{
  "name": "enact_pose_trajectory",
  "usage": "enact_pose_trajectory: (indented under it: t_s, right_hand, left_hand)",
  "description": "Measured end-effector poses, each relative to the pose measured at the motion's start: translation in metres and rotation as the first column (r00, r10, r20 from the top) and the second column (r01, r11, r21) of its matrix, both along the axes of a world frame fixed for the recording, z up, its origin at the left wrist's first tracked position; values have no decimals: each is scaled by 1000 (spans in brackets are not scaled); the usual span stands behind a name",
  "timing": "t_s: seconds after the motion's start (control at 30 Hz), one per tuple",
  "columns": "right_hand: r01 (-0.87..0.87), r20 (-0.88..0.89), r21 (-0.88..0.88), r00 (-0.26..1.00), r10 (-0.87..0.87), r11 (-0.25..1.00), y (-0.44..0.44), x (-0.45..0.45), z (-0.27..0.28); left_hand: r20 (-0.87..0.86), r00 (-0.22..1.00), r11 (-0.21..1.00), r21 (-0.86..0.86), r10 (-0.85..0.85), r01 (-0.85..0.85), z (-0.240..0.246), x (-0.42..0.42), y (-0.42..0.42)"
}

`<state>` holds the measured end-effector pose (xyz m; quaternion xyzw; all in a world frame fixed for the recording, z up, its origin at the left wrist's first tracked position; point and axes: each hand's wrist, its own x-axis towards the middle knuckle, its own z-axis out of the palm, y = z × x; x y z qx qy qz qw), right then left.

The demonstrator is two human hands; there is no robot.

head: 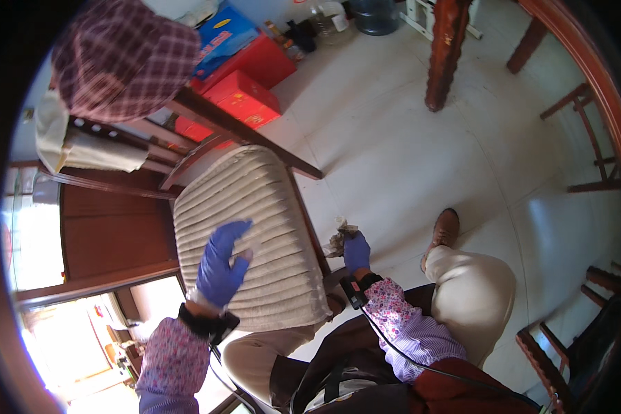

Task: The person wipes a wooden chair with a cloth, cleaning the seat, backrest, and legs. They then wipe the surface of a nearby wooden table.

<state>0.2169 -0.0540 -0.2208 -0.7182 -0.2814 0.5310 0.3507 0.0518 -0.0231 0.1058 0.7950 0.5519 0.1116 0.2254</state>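
Observation:
My left hand [221,271], in a blue-purple glove, hovers over or lightly touches the ribbed beige cushion [259,207] on a dark wooden chair [308,220]. Its fingers curve apart from the thumb, with nothing plainly held. A small pale patch shows at the thumb's tip; I cannot tell what it is. Beyond the cushion's right edge, my right hand [358,252], gloved alike, grips a crumpled, grey-brown and white wad [337,243], perhaps soiled paper or cloth. The fingers partly hide this wad above the tiled floor.
A plaid hat [127,62] and a beige cloth [101,152] hang on the chair's backrest. Red boxes [243,101] and a blue box [227,41] stand behind it. A carved wooden leg [445,57] rises ahead. A black cable [414,362] trails from my right wrist device.

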Motion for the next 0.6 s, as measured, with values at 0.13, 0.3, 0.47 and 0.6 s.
enact_pose_trajectory:
  t_s: [0.13,0.3,0.47,0.6]
  right_hand:
    - [164,-150,31,976,-157,986,29,19,-5]
    - [429,-818,140,558,-140,892,108,21,42]
    - [350,-738,389,672,62,852,207,-18,78]
    - [110,-251,840,947,200,531,245,-56,82]
  left_hand:
    - [-321,942,965,201,-95,166,-52,0,48]
    - [-371,926,948,264,-68,176,-83,-16,45]
    - [-384,922,969,208,-48,137,-86,-23,46]
    - [-417,908,979,166,-40,120,-81,-19,46]
